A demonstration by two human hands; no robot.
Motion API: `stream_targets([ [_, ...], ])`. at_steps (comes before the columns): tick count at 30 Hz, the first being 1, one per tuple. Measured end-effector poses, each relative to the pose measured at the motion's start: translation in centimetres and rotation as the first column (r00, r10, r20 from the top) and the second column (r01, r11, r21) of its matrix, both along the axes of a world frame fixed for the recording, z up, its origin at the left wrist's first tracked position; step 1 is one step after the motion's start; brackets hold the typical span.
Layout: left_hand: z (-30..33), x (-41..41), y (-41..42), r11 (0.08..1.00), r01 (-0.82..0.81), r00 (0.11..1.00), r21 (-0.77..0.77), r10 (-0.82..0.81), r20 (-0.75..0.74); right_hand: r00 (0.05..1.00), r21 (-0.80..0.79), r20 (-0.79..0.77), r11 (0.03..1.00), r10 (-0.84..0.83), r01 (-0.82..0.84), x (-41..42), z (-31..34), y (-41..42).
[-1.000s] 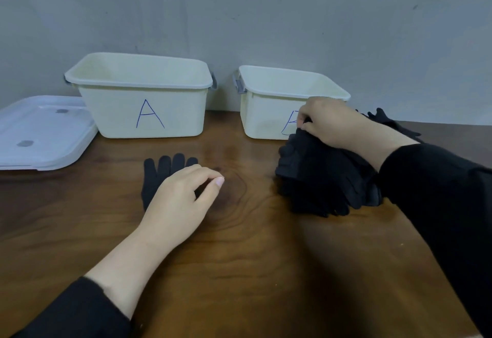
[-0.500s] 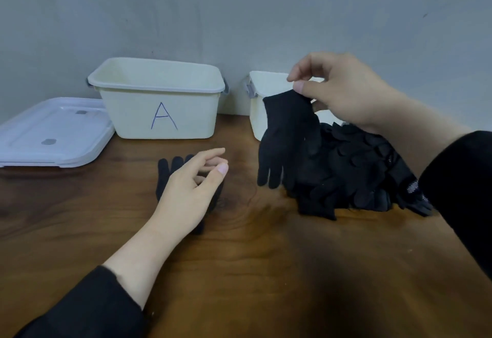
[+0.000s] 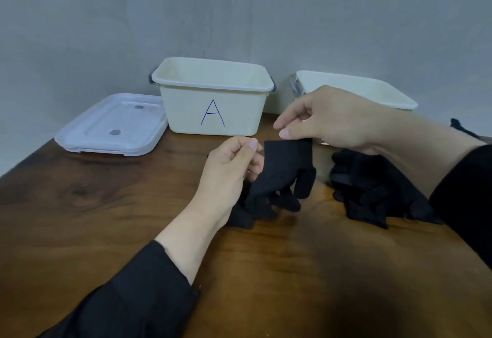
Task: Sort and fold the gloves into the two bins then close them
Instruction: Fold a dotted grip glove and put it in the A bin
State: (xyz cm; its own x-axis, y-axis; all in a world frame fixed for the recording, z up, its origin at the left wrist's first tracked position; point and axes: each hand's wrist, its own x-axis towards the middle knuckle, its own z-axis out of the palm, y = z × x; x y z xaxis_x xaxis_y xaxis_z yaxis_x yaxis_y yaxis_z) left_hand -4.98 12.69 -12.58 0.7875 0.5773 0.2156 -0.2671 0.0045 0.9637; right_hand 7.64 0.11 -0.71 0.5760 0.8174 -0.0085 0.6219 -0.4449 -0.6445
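My right hand (image 3: 335, 119) pinches the cuff of a black glove (image 3: 285, 172) and holds it hanging just above the wooden table, fingers down. At the cuff's left edge my left hand (image 3: 229, 169) has its curled fingers and thumb on that glove. Under it a second black glove (image 3: 241, 217) lies flat on the table, mostly hidden by my left wrist. A pile of black gloves (image 3: 372, 199) sits to the right. The cream bin marked A (image 3: 183, 113) stands behind, open. The other cream bin (image 3: 367, 90) is partly hidden by my right hand.
Stacked translucent lids (image 3: 111, 124) lie left of bin A near the table's left edge. The grey wall runs close behind both bins. Bare wooden tabletop (image 3: 93, 204) spreads in front and to the left.
My right hand has brought the lifted glove down and left, toward my left hand. My left hand has risen off the flat glove and taken the hanging glove's cuff edge. The view has shifted.
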Motion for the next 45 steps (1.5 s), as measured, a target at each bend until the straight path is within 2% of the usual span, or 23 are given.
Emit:
stream_targets([
  [4,0.2,-0.3,0.6,0.991,0.109,0.994,-0.073,-0.107,0.036,0.999,0.061,-0.016,0.997,-0.038,0.038,-0.3,0.4,1.1],
  [5,0.0,-0.3,0.9,0.992,0.128,0.992,-0.025,-0.127,0.003,0.999,0.071,0.002,0.996,-0.049,0.048,-0.3,0.4,1.3],
  [8,-1.2,-0.6,1.8,0.941,0.144,0.983,0.306,-0.101,-0.153,0.996,-0.003,0.084,0.999,-0.037,0.037,-0.6,-0.2,1.6],
  [9,-1.5,-0.8,2.1,0.915,0.132,0.982,0.382,-0.069,-0.174,0.993,-0.069,0.118,0.998,0.015,-0.007,-0.7,-0.6,1.3],
  [12,-1.7,-1.3,2.8,0.873,0.028,0.983,0.486,0.065,-0.173,0.961,-0.276,0.146,0.942,0.236,-0.190,-1.4,-2.7,-0.3],
  [15,-1.8,-1.4,3.3,0.847,-0.003,0.975,0.532,0.120,-0.186,0.887,-0.443,0.191,0.843,0.421,-0.305,-2.7,-5.9,-2.4],
  [18,-2.1,-1.3,3.1,0.824,0.037,0.967,0.565,0.113,-0.229,0.837,-0.510,0.167,0.772,0.521,-0.379,-3.6,-8.6,-4.0],
  [21,-2.3,-1.3,3.0,0.811,0.044,0.961,0.584,0.125,-0.247,0.823,-0.491,0.198,0.781,0.532,-0.386,-4.1,-10.2,-5.1],
  [25,-2.1,-1.6,3.5,0.810,-0.008,0.963,0.587,0.165,-0.214,0.753,-0.443,0.385,0.823,0.534,-0.356,-4.9,-11.1,-5.2],
  [27,-2.2,-1.9,4.2,0.797,-0.032,0.956,0.604,0.201,-0.215,0.731,-0.419,0.456,0.847,0.507,-0.327,-5.0,-11.4,-5.0],
  [29,-2.3,-2.3,5.0,0.784,-0.050,0.942,0.619,0.243,-0.232,0.785,-0.363,0.461,0.896,0.413,-0.257,-4.6,-11.0,-4.8],
  [32,-2.2,-3.2,6.3,0.786,-0.075,0.926,0.614,0.283,-0.248,0.919,-0.141,0.379,0.988,0.112,-0.062,-3.4,-8.0,-4.2],
  [35,-2.3,-4.0,7.4,0.763,0.008,0.906,0.646,0.268,-0.328,0.945,0.037,0.325,0.999,-0.044,0.033,-2.5,-3.6,-3.0],
  [38,-2.6,-4.5,8.0,0.733,0.175,0.862,0.657,0.209,-0.462,0.939,0.143,0.327,0.988,-0.103,0.059,-1.9,0.2,-1.0],
  [40,-2.6,-4.7,8.1,0.736,0.196,0.856,0.649,0.195,-0.479,0.966,0.133,0.233,0.988,-0.110,0.080,-1.3,2.0,0.4],
  [43,-2.5,-4.8,8.1,0.769,0.140,0.886,0.624,0.185,-0.426,0.985,0.066,0.159,0.996,-0.070,0.060,-0.6,3.5,2.3],
  [45,-2.4,-4.7,8.3,0.788,0.017,0.901,0.615,0.255,-0.352,0.982,0.060,0.174,0.997,-0.068,0.058,-0.1,3.8,3.8],
])
